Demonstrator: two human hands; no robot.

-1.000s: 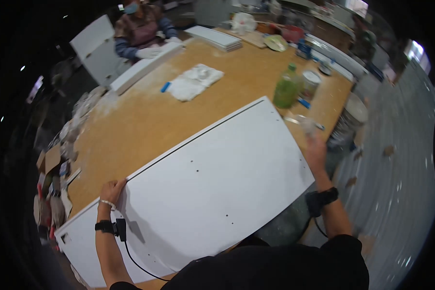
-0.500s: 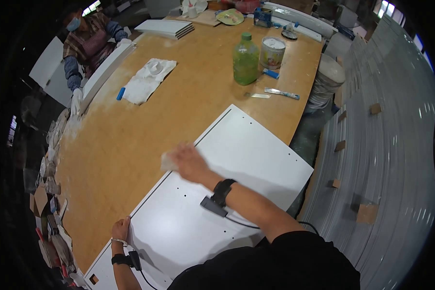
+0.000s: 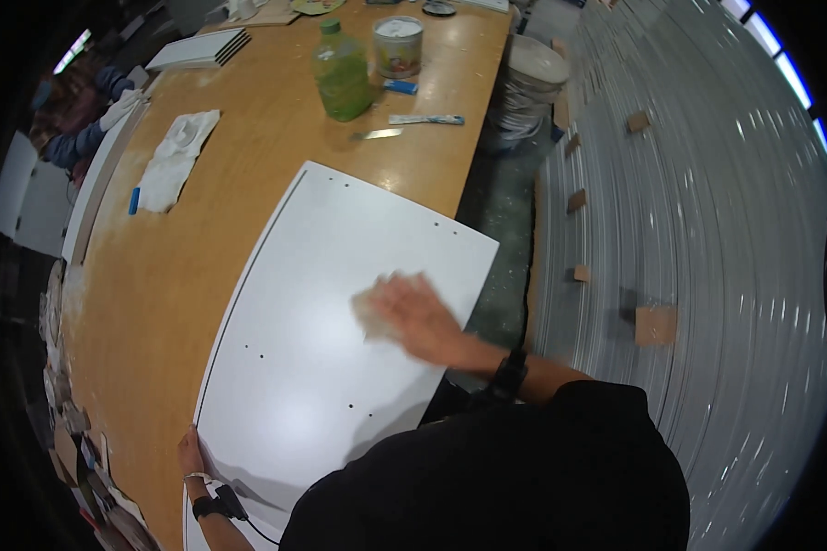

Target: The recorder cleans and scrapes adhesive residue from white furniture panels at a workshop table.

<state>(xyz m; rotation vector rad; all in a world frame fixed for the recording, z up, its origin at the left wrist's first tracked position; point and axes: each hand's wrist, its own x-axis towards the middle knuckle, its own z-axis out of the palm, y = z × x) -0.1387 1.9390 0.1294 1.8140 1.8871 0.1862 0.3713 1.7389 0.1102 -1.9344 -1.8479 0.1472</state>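
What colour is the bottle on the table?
Green bottle, green cap; clearest in the head view.

There is one view only, from a wide fisheye camera worn on the person's head, the left of a side-by-side pair. It looks steeply down and forward over the person's dark-clad chest and shoulders, which fill the lower edge. The white panel point(image 3: 340, 312) lies close below the lens, near the picture's middle, and the wooden tabletop point(image 3: 248, 156) runs away toward the upper left. Straight edges bow toward the rim, and the corners go black. The floor point(image 3: 708, 230) curves down the right side. The far end of the tabletop sits small at the top.
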